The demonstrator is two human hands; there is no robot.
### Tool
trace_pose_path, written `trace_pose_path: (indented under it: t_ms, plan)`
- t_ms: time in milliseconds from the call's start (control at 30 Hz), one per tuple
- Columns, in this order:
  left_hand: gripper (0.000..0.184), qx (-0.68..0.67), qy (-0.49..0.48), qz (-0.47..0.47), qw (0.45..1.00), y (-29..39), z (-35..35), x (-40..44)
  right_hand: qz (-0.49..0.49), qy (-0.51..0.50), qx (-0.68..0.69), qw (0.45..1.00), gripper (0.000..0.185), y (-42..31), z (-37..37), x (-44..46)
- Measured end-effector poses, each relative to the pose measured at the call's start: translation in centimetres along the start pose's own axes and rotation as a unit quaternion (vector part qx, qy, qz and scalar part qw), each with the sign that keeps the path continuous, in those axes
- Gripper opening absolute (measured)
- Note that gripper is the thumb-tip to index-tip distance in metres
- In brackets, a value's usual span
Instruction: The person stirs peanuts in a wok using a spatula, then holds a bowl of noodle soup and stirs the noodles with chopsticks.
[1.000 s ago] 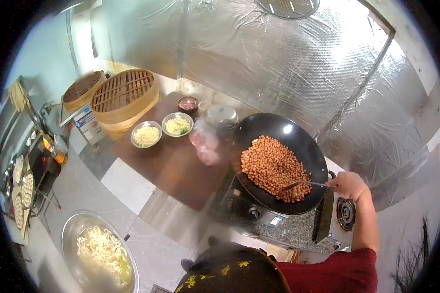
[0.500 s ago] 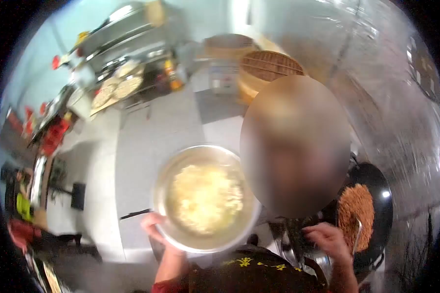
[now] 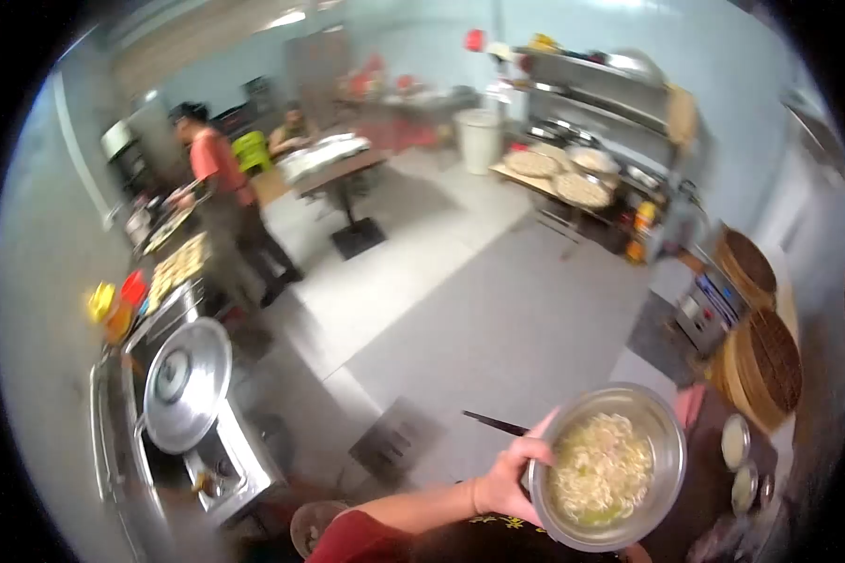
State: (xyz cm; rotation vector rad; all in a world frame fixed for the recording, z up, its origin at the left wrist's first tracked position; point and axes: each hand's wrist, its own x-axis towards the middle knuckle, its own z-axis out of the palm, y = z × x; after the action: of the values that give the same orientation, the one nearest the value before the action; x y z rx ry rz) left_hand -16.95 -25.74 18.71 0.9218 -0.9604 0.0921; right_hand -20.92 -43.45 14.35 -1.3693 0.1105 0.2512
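Note:
My left hand (image 3: 516,477) is closed on the rim of a steel bowl (image 3: 668,446), with the thumb over the edge. Inside the bowl lie pale noodles (image 3: 606,469) in a yellowish broth with bits of green. A slim dark stick (image 3: 494,422) juts out beyond my left fingers; its other end is hidden, so its kind is unclear. Of my right hand (image 3: 636,554) only a sliver of skin seems to show under the bowl at the bottom edge, its fingers hidden.
Bamboo steamers (image 3: 770,361) stand at the right beside a grey control box (image 3: 709,310). Small bowls (image 3: 736,443) sit on a dark surface nearby. At left, a domed metal lid (image 3: 188,385) rests over the stove counter. A co-worker (image 3: 221,178) stands further back, near a table (image 3: 343,174).
The view has swung left toward the room, and the blurred person and the wok of brown food have left it. My left hand still holds the bowl; my right hand has mostly gone from sight.

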Motion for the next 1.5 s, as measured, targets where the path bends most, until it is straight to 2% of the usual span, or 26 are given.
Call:
trace_pose_path:
  t_ms: [100,167,267,367,433,500,567,600,667,700,767,833,933,1100,1167,1200,1367,1500]
  plan:
    - [0.074,0.05,0.018,0.04,0.998,2.2,-2.6,0.4,-0.004,-0.041,-0.01,0.999,0.027,-0.6,2.6,3.9]
    - [0.074,0.1,0.019,0.001,0.995,3.3,-4.7,-0.1,-0.012,-0.049,-0.005,0.999,0.027,-1.1,3.5,6.0]
    - [0.075,0.173,0.049,0.01,0.984,4.6,-7.5,-1.1,-0.038,-0.027,0.024,0.999,0.027,-1.6,4.0,8.6]
    - [0.077,0.246,0.095,-0.002,0.965,6.1,-9.4,-3.2,-0.117,0.054,0.138,0.982,0.026,-3.6,2.9,11.3]
    - [0.078,0.277,0.114,0.013,0.954,6.7,-10.9,-4.5,-0.214,0.102,0.269,0.933,0.023,-6.9,2.0,12.4]
    - [0.079,0.325,0.136,0.02,0.936,6.8,-12.0,-5.7,-0.254,0.131,0.243,0.927,0.019,-11.5,2.0,11.2]
    - [0.079,0.305,0.161,0.053,0.937,7.4,-12.4,-5.5,-0.281,0.009,0.162,0.946,0.019,-14.8,2.5,9.2]
    - [0.08,0.357,0.169,0.002,0.919,8.2,-12.5,-6.0,-0.281,0.016,0.157,0.947,0.019,-16.1,3.5,8.7]
    - [0.081,0.353,0.162,0.016,0.921,9.0,-12.5,-5.2,-0.321,-0.121,-0.073,0.936,0.02,-17.6,6.0,8.1]
    - [0.081,0.365,0.163,0.017,0.916,9.1,-12.5,-5.2,-0.318,-0.122,-0.075,0.937,0.02,-17.8,7.1,8.1]
    - [0.082,0.352,0.165,0.029,0.921,8.9,-12.6,-5.3,-0.326,-0.186,-0.17,0.911,0.021,-17.8,8.9,8.1]
    - [0.071,0.354,0.234,0.071,0.903,9.2,-12.0,-4.7,-0.298,-0.203,-0.159,0.919,0.022,-17.6,9.6,8.6]
    - [0.081,0.377,0.196,0.032,0.905,9.8,-12.1,-4.2,-0.204,-0.287,0.002,0.936,0.025,-17.5,10.2,9.4]
    - [0.08,0.368,0.171,0.016,0.914,10.3,-13.1,-4.4,-0.206,-0.225,-0.004,0.952,0.019,-19.2,8.8,9.8]
    - [0.075,0.306,0.173,0.041,0.935,10.4,-13.1,-3.8,-0.259,-0.247,-0.106,0.928,0.019,-20.2,8.3,9.7]
    - [0.073,0.285,0.173,0.049,0.942,10.4,-13.1,-3.5,-0.264,-0.229,-0.107,0.931,0.02,-20.2,8.2,9.6]
    - [0.075,0.217,0.176,0.026,0.96,9.9,-13.2,-2.5,-0.28,-0.241,-0.076,0.926,0.024,-18.9,8.4,9.6]
    - [0.073,0.211,0.167,0.025,0.963,10.1,-12.8,-2.2,-0.245,-0.239,-0.015,0.939,0.03,-15.8,8.4,9.5]
